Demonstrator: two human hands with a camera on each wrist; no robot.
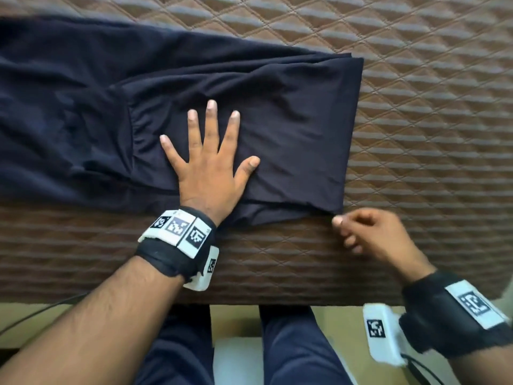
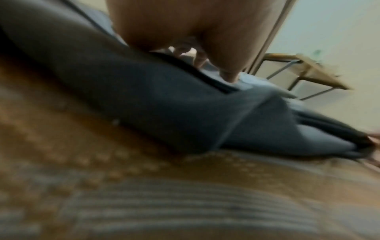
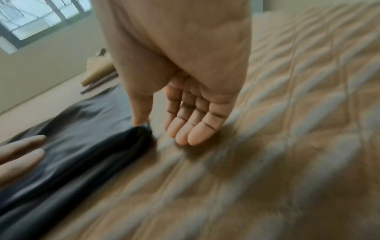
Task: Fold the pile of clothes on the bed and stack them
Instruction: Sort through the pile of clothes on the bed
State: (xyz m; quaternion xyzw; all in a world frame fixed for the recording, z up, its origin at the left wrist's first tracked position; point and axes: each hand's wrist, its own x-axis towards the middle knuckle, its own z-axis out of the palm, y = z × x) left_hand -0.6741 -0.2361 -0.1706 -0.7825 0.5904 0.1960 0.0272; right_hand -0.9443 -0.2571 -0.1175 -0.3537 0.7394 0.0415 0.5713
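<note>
A dark navy garment (image 1: 277,120) lies partly folded on the brown quilted bed cover (image 1: 430,134), with its folded right part on top. My left hand (image 1: 208,157) presses flat on that part, fingers spread and straight. My right hand (image 1: 369,234) hovers at the garment's near right corner. In the right wrist view its thumb tip touches that corner of the garment (image 3: 82,146), while the other fingers (image 3: 185,129) hang relaxed, apart from the cloth. The left wrist view is blurred and shows the garment's (image 2: 164,105) near edge below my palm (image 2: 174,24).
The bed's front edge (image 1: 277,298) runs just before my legs (image 1: 291,343). Bare quilt stretches right of and beyond the garment. A wooden, metal-framed table (image 2: 308,69) stands past the bed, and a window (image 3: 41,16) is on the far wall.
</note>
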